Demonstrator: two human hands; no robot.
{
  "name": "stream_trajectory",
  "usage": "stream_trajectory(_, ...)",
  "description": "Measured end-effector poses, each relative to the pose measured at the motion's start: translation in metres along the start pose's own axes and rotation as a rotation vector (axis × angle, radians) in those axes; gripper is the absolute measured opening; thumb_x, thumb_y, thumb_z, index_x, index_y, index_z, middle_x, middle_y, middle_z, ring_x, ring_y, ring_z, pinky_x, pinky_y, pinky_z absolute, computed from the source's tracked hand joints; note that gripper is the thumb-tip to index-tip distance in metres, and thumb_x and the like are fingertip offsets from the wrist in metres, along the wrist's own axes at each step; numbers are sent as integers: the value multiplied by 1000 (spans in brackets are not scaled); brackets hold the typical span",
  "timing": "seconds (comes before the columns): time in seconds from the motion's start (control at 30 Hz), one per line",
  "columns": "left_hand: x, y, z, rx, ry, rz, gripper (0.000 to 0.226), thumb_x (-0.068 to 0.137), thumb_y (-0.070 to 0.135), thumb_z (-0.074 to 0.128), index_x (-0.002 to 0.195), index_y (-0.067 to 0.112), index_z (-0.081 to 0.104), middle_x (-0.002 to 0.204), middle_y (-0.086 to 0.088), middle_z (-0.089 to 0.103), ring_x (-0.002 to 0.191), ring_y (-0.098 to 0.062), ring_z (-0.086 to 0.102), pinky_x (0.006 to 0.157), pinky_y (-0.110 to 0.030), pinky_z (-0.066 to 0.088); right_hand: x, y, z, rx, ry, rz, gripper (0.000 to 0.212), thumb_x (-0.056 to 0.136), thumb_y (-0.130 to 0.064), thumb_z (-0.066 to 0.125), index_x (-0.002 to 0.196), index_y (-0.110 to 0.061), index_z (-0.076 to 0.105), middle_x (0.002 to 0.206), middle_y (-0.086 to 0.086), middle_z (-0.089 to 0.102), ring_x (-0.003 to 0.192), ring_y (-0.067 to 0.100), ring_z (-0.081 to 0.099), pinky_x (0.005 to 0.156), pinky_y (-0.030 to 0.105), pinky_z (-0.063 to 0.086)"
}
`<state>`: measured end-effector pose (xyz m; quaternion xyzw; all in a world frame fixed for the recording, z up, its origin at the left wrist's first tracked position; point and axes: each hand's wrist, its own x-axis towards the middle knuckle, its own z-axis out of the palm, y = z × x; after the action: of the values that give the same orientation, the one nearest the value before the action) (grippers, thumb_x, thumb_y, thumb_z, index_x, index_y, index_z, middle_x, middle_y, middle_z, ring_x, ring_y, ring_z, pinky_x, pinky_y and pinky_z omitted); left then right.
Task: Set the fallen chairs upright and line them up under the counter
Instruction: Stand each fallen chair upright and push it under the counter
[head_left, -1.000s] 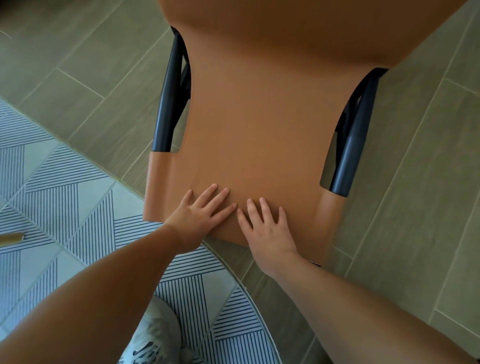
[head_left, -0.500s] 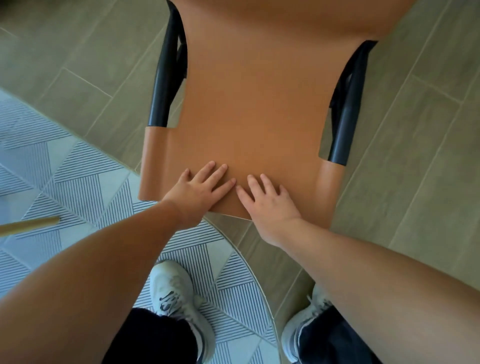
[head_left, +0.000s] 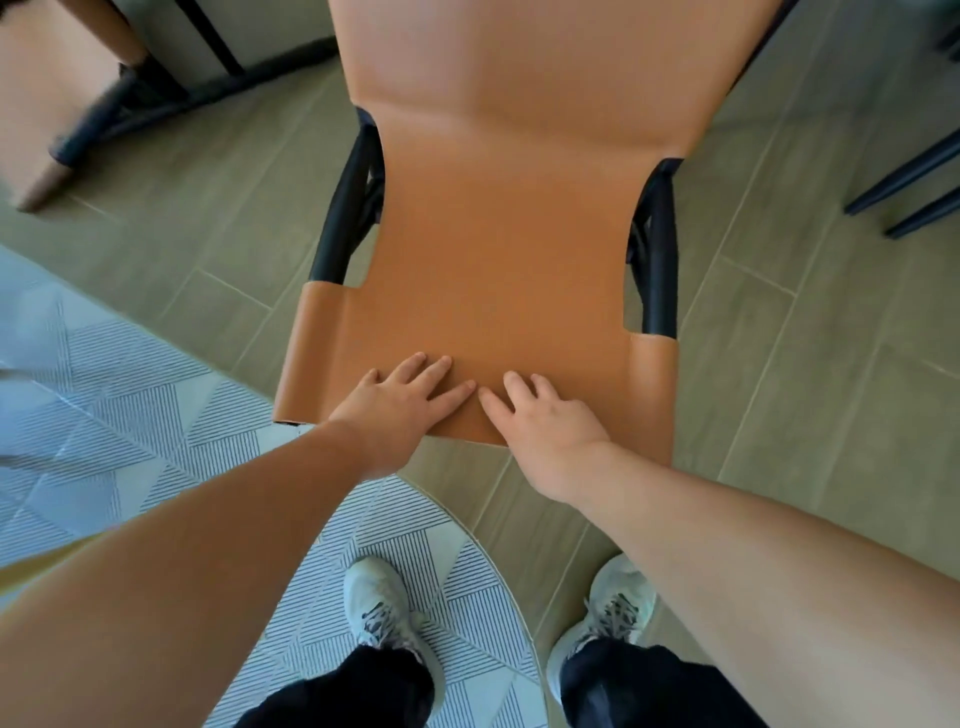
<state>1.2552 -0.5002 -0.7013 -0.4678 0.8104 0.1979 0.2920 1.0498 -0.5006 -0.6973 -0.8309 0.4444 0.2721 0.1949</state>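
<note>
Nearest, two pale sneakers: the left shoe (head_left: 382, 608) stands on a striped rug (head_left: 130, 389), the right shoe (head_left: 613, 608) on the tiled floor (head_left: 810, 374). Above them both forearms reach forward. The left hand (head_left: 402, 402) and right hand (head_left: 540, 415) lie flat, fingers straight and spread, pressing on the top of the backrest of an orange chair (head_left: 498, 234); index fingertips nearly meet at the middle, and neither hand grips anything. The chair stands directly ahead of the hands, its black frame (head_left: 343, 223) showing at both sides. Farther left, a second chair (head_left: 47, 104), blurred. Far right, dark chair legs (head_left: 914, 182).
</note>
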Motion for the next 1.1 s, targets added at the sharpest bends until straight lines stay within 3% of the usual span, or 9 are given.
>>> stream_trajectory(0.13, -13, -13, -51, -45, 58, 22, 87, 94, 12, 47, 154, 40, -10, 165, -3, -1, 151, -26, 3, 116, -49, 28, -14, 8, -53, 2, 27, 43, 83, 88, -10, 57, 153, -25, 7, 150, 12, 17, 129, 38, 33, 81, 45, 49)
stream_trajectory(0.3, -24, -30, -121, -64, 139, 31, 80, 92, 10, 44, 156, 38, 5, 160, -4, 20, 144, -27, 22, 103, -42, 40, -26, 17, -128, 16, 55, 142, 81, 86, -5, 55, 152, -24, 13, 134, 11, 32, 111, 33, 44, 64, 40, 38)
stream_trajectory(0.57, -27, -66, -215, -9, 228, 60, 79, 89, 8, 44, 155, 36, 9, 146, 0, 36, 129, -26, 38, 83, -41, 52, -33, 37, -221, 25, 174, 315, 60, 85, -4, 52, 139, -20, 31, 117, 9, 42, 97, 30, 48, 58, 38, 36)
stream_trajectory(0.8, -12, -101, -282, 81, 296, 79, 80, 91, 11, 44, 153, 34, 0, 149, 0, 33, 132, -25, 37, 79, -38, 53, -25, 93, -278, -78, 344, 187, 52, 84, -3, 44, 132, -21, 34, 108, 7, 46, 91, 28, 50, 55, 37, 31)
stream_trajectory(0.87, -4, -111, -305, 111, 331, 81, 83, 89, 9, 47, 152, 33, -1, 152, -2, 30, 136, -26, 34, 85, -38, 51, -18, 110, -298, -88, 370, 141, 51, 81, -1, 48, 127, -20, 37, 105, 6, 46, 88, 27, 50, 55, 37, 30)
stream_trajectory(0.9, 1, -118, -317, 132, 354, 88, 85, 88, 7, 48, 153, 33, -1, 156, -5, 24, 141, -27, 28, 97, -40, 46, -13, 119, -309, -91, 386, 128, 51, 79, -1, 50, 125, -20, 38, 104, 6, 46, 87, 27, 49, 54, 37, 30)
stream_trajectory(0.97, 8, -132, -342, 166, 407, 96, 87, 88, 6, 49, 155, 32, 1, 163, -11, 5, 149, -28, 8, 118, -43, 21, -5, 136, -330, -96, 420, 104, 50, 79, -2, 54, 124, -19, 39, 104, 6, 45, 86, 27, 49, 54, 37, 31)
stream_trajectory(1.03, 17, -145, -365, 172, 460, 101, 86, 89, 8, 51, 157, 31, 3, 165, -12, -4, 151, -28, -1, 121, -45, 7, 4, 152, -349, -107, 444, 76, 47, 83, -7, 56, 126, -18, 39, 109, 8, 45, 88, 28, 48, 55, 37, 32)
stream_trajectory(1.1, 25, -155, -386, 182, 485, 108, 85, 91, 17, 57, 157, 29, 4, 165, -13, -3, 152, -30, 1, 121, -47, 7, 12, 167, -368, -123, 473, 37, 45, 86, -12, 57, 128, -16, 41, 115, 10, 47, 91, 30, 49, 56, 37, 33)
